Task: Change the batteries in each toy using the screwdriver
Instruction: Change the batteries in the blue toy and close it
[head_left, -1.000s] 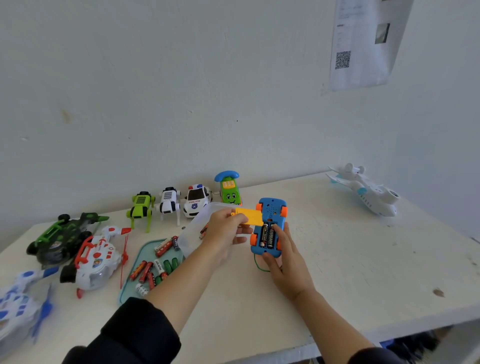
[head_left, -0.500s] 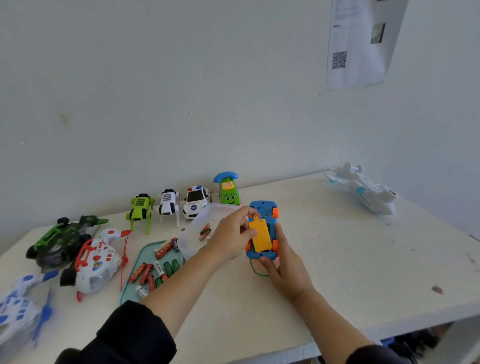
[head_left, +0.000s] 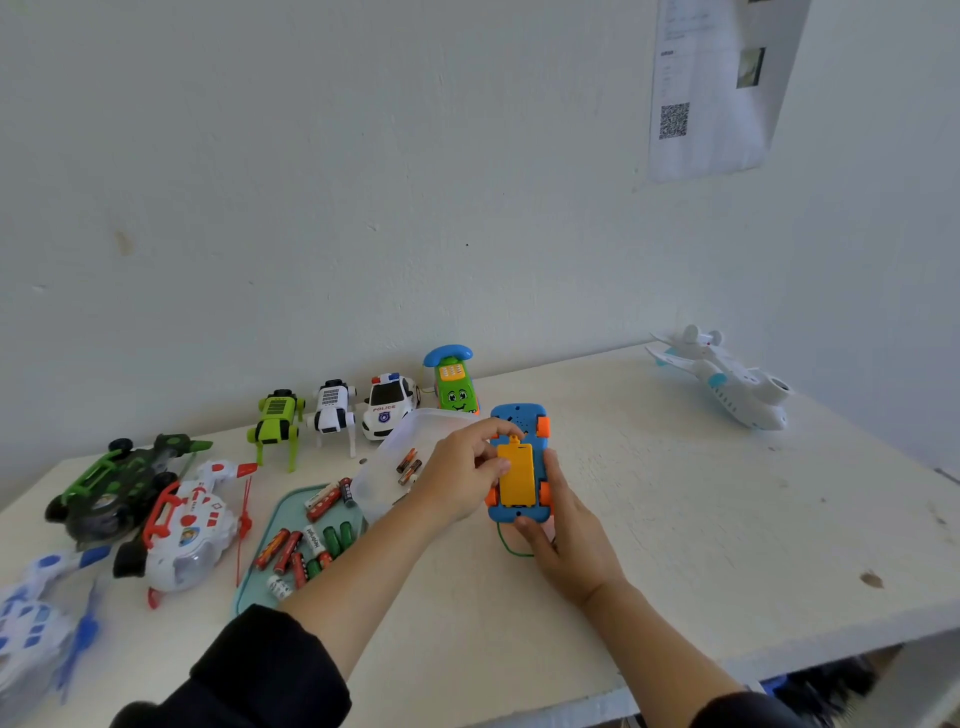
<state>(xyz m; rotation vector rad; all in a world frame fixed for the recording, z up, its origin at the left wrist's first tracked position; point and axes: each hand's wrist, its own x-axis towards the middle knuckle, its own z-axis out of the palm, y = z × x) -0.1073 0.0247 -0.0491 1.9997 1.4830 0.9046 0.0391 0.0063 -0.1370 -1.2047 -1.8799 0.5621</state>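
Tabletop (head_left: 675, 519) first: the white surface carries the whole job, with a row of toys along the wall and a white toy plane (head_left: 727, 384) well apart at the far right. Nearer the left sits a teal tray (head_left: 260, 582) of loose batteries (head_left: 296, 551), and touching its far edge a clear plastic tub (head_left: 395, 447) with 2 or 3 more cells inside. Between the hands, at the centre, a blue toy phone (head_left: 519, 415) lies face down, wheels up. The right hand (head_left: 566, 551) cradles it from below and the right side, fingers curled round its edge. The left hand (head_left: 462, 478) pinches the orange battery cover (head_left: 516, 475) with thumb and fingertips, pressing it flat over the compartment. By my reading the step in hand is closing up this toy, the cover seated but not yet fastened. What comes next seems to call for the screwdriver, which I cannot find anywhere in view, and a steady hold on the phone so that the cover does not lift. Smallest of all, a thin green cord (head_left: 506, 545) trails from the phone's near end beneath the right hand.
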